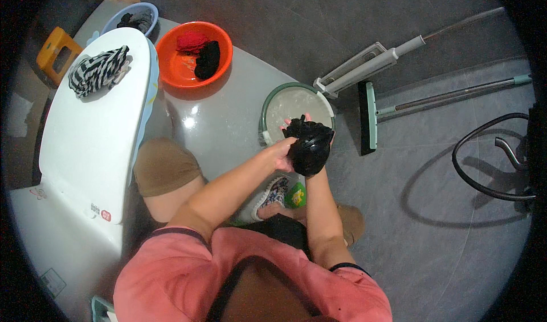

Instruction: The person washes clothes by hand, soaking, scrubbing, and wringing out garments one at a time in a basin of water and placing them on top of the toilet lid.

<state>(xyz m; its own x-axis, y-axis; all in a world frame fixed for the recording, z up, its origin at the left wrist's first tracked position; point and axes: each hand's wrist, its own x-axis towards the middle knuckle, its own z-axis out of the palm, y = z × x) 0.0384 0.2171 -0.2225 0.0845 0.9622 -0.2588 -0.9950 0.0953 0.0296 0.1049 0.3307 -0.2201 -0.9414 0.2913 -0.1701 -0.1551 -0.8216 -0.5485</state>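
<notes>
Both my hands are closed around a wet, bunched-up black garment (309, 145), held over the near edge of a round basin (264, 117) with a green rim and cloudy water. My left hand (282, 153) grips the bundle from its left side, thumb across it. Underneath and to the right is my right hand (332, 138), mostly hidden by the dark cloth; a few fingertips show past its far edge. The garment's exact kind cannot be made out.
An orange-red basin (167, 48) holds red and black cloths. Behind it stands a blue basin (149, 9) with dark clothes. A striped cloth (98, 71) lies on a white lid (91, 134). A mop (364, 68), a squeegee (370, 117) and a black hose (458, 162) are on the right.
</notes>
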